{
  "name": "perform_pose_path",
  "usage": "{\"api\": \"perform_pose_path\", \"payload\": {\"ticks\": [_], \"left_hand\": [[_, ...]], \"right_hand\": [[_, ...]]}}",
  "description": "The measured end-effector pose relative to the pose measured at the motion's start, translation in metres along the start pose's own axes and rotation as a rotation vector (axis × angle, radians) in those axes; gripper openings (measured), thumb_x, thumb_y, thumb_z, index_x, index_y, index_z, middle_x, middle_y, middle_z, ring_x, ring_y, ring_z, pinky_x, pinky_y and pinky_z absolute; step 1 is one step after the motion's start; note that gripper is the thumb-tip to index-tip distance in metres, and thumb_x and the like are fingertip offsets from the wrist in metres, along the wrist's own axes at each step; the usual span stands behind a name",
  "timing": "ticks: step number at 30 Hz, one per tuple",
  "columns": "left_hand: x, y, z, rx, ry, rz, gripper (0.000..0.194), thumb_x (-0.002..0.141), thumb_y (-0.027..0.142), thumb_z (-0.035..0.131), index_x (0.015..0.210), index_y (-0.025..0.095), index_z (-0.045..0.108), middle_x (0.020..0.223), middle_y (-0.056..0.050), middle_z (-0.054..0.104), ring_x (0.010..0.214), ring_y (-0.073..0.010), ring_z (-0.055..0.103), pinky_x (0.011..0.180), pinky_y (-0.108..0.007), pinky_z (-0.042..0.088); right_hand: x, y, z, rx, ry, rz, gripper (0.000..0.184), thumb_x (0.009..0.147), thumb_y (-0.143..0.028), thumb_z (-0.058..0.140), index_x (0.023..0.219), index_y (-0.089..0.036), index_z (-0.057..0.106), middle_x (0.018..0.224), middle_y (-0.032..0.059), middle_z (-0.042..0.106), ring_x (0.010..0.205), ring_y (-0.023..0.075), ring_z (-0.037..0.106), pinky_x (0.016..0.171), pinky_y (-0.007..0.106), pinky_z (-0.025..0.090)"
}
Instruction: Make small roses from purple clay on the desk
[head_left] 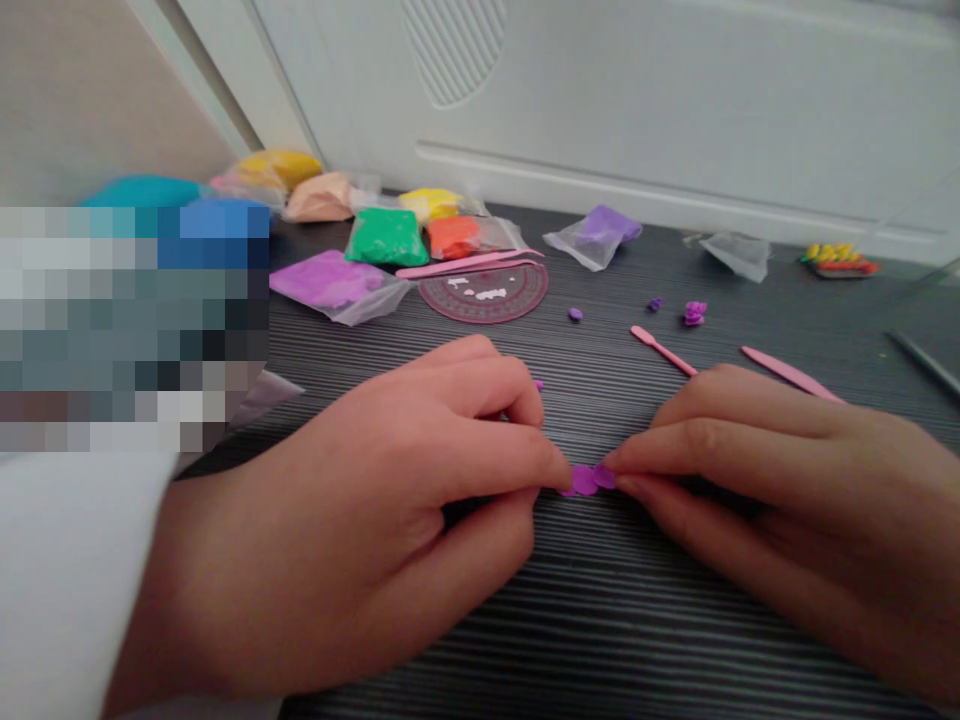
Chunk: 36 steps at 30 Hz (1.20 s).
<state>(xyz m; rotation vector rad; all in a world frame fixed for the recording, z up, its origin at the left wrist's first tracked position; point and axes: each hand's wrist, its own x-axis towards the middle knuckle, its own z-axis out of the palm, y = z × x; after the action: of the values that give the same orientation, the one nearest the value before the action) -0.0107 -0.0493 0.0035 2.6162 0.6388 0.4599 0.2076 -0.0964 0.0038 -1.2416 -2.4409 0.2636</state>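
My left hand (360, 530) and my right hand (787, 520) meet low over the dark striped table (600, 640). Between their fingertips lies a small flat piece of purple clay (589, 479) made of round discs. Both hands pinch it, thumb and forefinger closed on its edges. A white sleeve covers my left wrist. Small purple clay bits (695, 313) lie farther back, with one more crumb (575, 313) to their left.
Bags of clay lie at the back: purple (330, 280), green (386, 237), orange (454, 236), yellow (429, 203) and another purple (600, 232). A round pink mat (484, 292) and pink modelling tools (787, 372) lie nearby. A white panel rises behind the table.
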Motion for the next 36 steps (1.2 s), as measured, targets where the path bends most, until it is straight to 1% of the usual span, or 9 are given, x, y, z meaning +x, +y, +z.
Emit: {"api": "perform_pose_path", "payload": {"ticks": [4,10,14,19,22,24,27,31,36], "left_hand": [[0.001,0.001,-0.002,-0.009,-0.040,-0.035,0.021,0.078,0.009,0.046,0.064,0.020,0.058,0.082,0.002,0.053,0.074,-0.0089,0.049,0.066,-0.017,0.040],[0.002,0.000,-0.001,-0.002,-0.032,0.009,0.021,0.079,0.012,0.048,0.077,0.026,0.063,0.085,0.004,0.053,0.077,-0.0091,0.048,0.067,-0.016,0.039],[0.002,0.000,-0.001,0.013,-0.063,-0.009,0.022,0.079,0.014,0.048,0.078,0.027,0.065,0.086,0.004,0.054,0.079,-0.0090,0.047,0.068,-0.016,0.038],[0.001,0.000,-0.002,0.005,-0.062,-0.007,0.024,0.079,0.013,0.047,0.084,0.027,0.066,0.087,0.003,0.054,0.080,-0.0101,0.048,0.069,-0.019,0.040],[0.001,-0.001,-0.002,-0.007,-0.039,0.007,0.022,0.079,0.012,0.047,0.081,0.025,0.065,0.086,0.003,0.054,0.079,-0.0097,0.049,0.069,-0.019,0.041],[0.001,-0.001,-0.001,-0.010,-0.018,0.008,0.021,0.079,0.011,0.048,0.080,0.023,0.065,0.085,0.002,0.054,0.078,-0.0093,0.049,0.069,-0.020,0.041],[0.001,-0.003,0.000,0.014,0.046,-0.026,0.021,0.079,0.011,0.048,0.082,0.023,0.065,0.085,0.003,0.054,0.079,-0.0091,0.050,0.071,-0.020,0.041],[0.000,-0.006,0.004,0.098,0.168,-0.103,0.016,0.080,0.018,0.049,0.080,0.023,0.064,0.084,0.004,0.057,0.080,-0.0104,0.053,0.074,-0.020,0.042],[0.002,-0.011,0.005,0.172,0.240,-0.150,0.013,0.080,0.021,0.053,0.085,0.024,0.064,0.086,0.003,0.058,0.086,-0.0128,0.054,0.081,-0.024,0.042]], "right_hand": [[0.002,0.000,0.000,-0.018,-0.055,-0.019,0.015,0.084,-0.021,0.050,0.088,-0.024,0.064,0.078,-0.0019,0.061,0.072,0.0133,0.054,0.066,0.030,0.039],[0.003,-0.002,0.005,0.015,-0.045,0.007,0.016,0.085,-0.021,0.048,0.085,-0.024,0.064,0.077,-0.0021,0.060,0.072,0.0135,0.053,0.065,0.031,0.035],[0.005,-0.002,0.009,0.062,-0.028,0.051,0.017,0.084,-0.018,0.049,0.084,-0.024,0.065,0.072,-0.0031,0.058,0.070,0.0123,0.051,0.064,0.030,0.033],[0.002,-0.002,0.007,0.150,0.006,0.083,0.016,0.081,-0.015,0.051,0.086,-0.024,0.064,0.073,-0.0045,0.059,0.071,0.0098,0.052,0.067,0.026,0.037],[-0.003,-0.003,0.003,0.179,0.027,0.116,0.020,0.080,-0.014,0.050,0.091,-0.024,0.064,0.076,-0.0039,0.060,0.072,0.0098,0.053,0.065,0.024,0.039],[-0.006,-0.004,0.002,0.169,0.020,0.119,0.024,0.080,-0.011,0.048,0.093,-0.024,0.064,0.074,-0.0034,0.059,0.069,0.0094,0.052,0.062,0.025,0.038],[-0.008,-0.005,0.004,0.113,0.011,0.055,0.028,0.079,-0.009,0.045,0.093,-0.024,0.064,0.072,-0.0034,0.055,0.064,0.0101,0.047,0.060,0.028,0.034],[-0.010,-0.004,0.007,0.024,0.026,-0.064,0.022,0.080,-0.012,0.045,0.088,-0.022,0.063,0.072,-0.0024,0.054,0.065,0.0129,0.045,0.062,0.032,0.031],[-0.010,-0.002,0.009,0.032,0.051,-0.081,0.018,0.080,-0.012,0.046,0.084,-0.021,0.061,0.074,-0.0016,0.053,0.065,0.0133,0.044,0.061,0.033,0.031]]}}
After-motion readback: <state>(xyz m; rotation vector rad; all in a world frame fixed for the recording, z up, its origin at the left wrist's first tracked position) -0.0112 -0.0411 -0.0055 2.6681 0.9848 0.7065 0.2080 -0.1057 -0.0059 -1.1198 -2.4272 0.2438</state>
